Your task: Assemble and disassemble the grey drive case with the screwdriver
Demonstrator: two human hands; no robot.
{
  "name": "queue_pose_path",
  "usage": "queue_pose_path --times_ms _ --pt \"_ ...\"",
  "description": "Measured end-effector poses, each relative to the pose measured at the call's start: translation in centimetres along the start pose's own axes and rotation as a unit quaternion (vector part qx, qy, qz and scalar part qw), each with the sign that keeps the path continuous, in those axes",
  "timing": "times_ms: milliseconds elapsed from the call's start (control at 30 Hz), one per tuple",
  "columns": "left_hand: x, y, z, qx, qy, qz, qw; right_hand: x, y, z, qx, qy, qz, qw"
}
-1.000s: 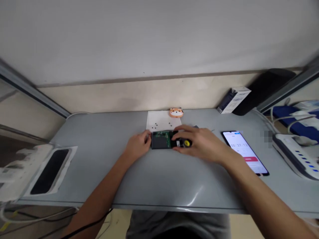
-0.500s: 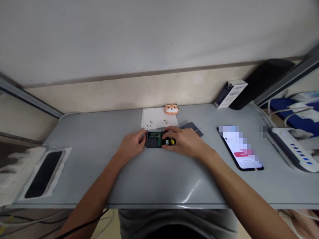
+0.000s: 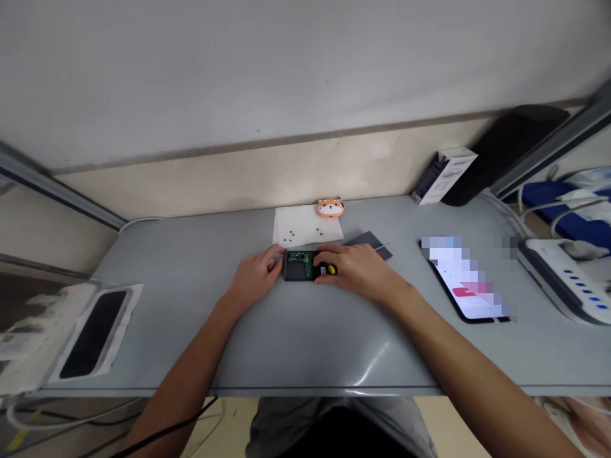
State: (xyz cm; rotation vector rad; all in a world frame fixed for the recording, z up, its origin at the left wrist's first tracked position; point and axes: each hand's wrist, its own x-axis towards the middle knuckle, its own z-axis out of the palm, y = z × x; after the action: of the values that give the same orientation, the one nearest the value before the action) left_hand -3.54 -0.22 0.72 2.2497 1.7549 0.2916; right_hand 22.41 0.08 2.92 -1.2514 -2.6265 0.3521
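Note:
A small opened black device (image 3: pixel 298 270) with a green circuit board showing lies on the grey table (image 3: pixel 305 343) in front of me. My left hand (image 3: pixel 256 277) grips its left end with curled fingers. My right hand (image 3: pixel 359 270) is closed on its right end, where a black part with a yellow dot (image 3: pixel 330 270) sits under my fingertips. Behind the device lies a white sheet (image 3: pixel 308 226) with several small black screws on it. A dark grey flat cover (image 3: pixel 370 242) lies just behind my right hand.
An orange animal-shaped item (image 3: pixel 330 208) sits at the sheet's far corner. A lit phone (image 3: pixel 470 285) lies to the right, with a white power strip (image 3: pixel 563 280) beyond it. A white box (image 3: pixel 446 176) and a black object (image 3: pixel 510 149) lean on the wall. A dark phone (image 3: pixel 93 332) on white wrapping lies far left.
My view has shifted a little. Both hands stay on the device; my right hand has slid slightly left along its right end.

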Motion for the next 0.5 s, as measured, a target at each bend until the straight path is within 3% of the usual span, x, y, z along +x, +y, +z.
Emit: queue_pose_path --times_ms 200,300,400,500 --pt "-0.2 0.1 0.1 0.021 0.004 0.003 1.0 -1.3 2.1 -2.0 0.008 0.06 0.044 0.997" --pt "-0.4 0.2 0.1 0.0 0.066 0.013 0.998 -2.2 3.9 -2.9 0.013 0.057 0.089 0.994" --pt "-0.4 0.7 0.0 -0.02 0.154 0.07 0.985 -2.6 4.9 -3.1 0.018 0.038 0.12 0.992" --pt "0.0 1.7 -0.3 -0.025 0.134 0.157 0.978 -2.4 5.1 -2.9 0.033 0.03 0.125 0.991"
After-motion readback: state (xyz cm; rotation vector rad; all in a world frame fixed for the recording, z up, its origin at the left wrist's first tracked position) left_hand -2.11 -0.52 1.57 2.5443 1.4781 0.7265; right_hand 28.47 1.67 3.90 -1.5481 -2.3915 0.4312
